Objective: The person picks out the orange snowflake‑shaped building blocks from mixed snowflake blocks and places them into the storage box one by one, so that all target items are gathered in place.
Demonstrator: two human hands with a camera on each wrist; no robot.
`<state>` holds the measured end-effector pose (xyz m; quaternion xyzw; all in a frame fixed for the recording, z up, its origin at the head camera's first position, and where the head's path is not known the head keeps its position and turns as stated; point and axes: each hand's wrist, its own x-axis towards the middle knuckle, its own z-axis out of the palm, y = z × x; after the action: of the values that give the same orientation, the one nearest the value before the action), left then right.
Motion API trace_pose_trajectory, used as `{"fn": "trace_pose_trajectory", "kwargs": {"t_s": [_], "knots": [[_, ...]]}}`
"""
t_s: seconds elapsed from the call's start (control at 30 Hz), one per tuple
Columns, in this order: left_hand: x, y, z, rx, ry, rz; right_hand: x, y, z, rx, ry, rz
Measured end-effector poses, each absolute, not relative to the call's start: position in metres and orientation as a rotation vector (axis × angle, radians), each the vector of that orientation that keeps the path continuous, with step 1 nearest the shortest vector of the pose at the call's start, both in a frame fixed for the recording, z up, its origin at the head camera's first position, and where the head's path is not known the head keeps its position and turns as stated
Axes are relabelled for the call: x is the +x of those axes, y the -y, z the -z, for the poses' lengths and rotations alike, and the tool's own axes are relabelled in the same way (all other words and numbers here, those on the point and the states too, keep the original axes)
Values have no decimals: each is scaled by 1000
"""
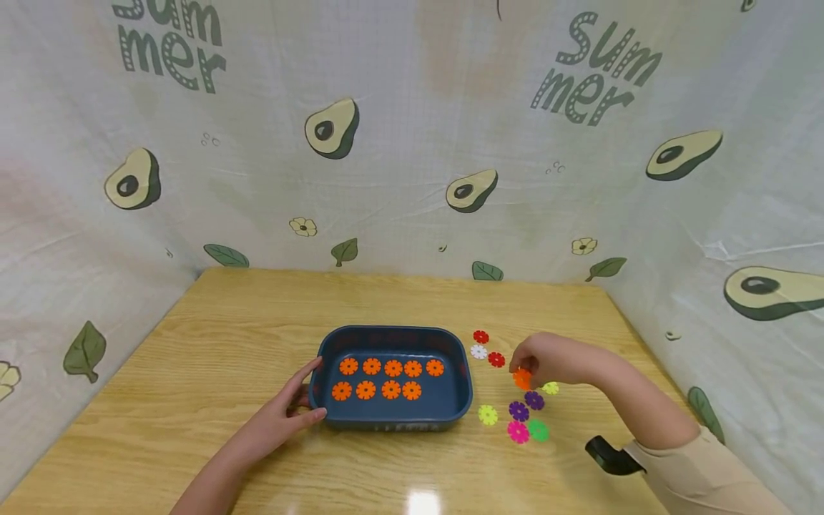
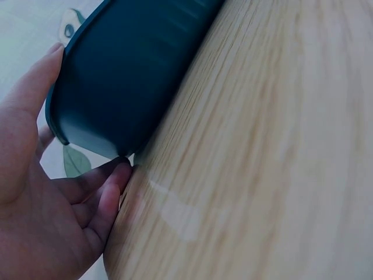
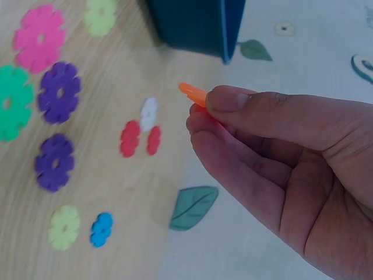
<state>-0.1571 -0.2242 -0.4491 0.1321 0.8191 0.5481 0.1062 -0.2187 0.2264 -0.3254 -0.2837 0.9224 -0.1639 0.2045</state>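
My right hand (image 1: 547, 361) pinches an orange notched plastic building disc (image 3: 193, 93) between thumb and fingertips, right of a dark blue tray (image 1: 393, 423) and above other loose discs. In the tray lie orange discs in two rows, such as this orange disc (image 1: 393, 368). My left hand (image 1: 290, 409) holds the tray's left end. Its thumb is at the near left corner and a finger at the left rim; the left wrist view shows other fingers bent at the tray's base.
On the table (image 1: 257, 307) right of the tray lie red discs (image 1: 496, 360), a white disc (image 1: 478, 351), purple discs (image 1: 518, 411), a pink disc (image 1: 518, 432), a green disc (image 1: 538, 430), yellow discs (image 1: 488, 415) and a blue disc (image 3: 101, 229). A printed cloth (image 1: 399, 236) surrounds the table's back and sides.
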Motion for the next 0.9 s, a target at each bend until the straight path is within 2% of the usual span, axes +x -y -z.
{"fn": "trace_pose_trajectory", "kwargs": {"t_s": [0.5, 0.9], "knots": [[-157, 224, 448, 399, -2406, -1617, -224, -184, 298, -970, -2548, 467], [-158, 225, 452, 433, -2428, -1614, -240, -145, 302, -882, -2478, 479]]}}
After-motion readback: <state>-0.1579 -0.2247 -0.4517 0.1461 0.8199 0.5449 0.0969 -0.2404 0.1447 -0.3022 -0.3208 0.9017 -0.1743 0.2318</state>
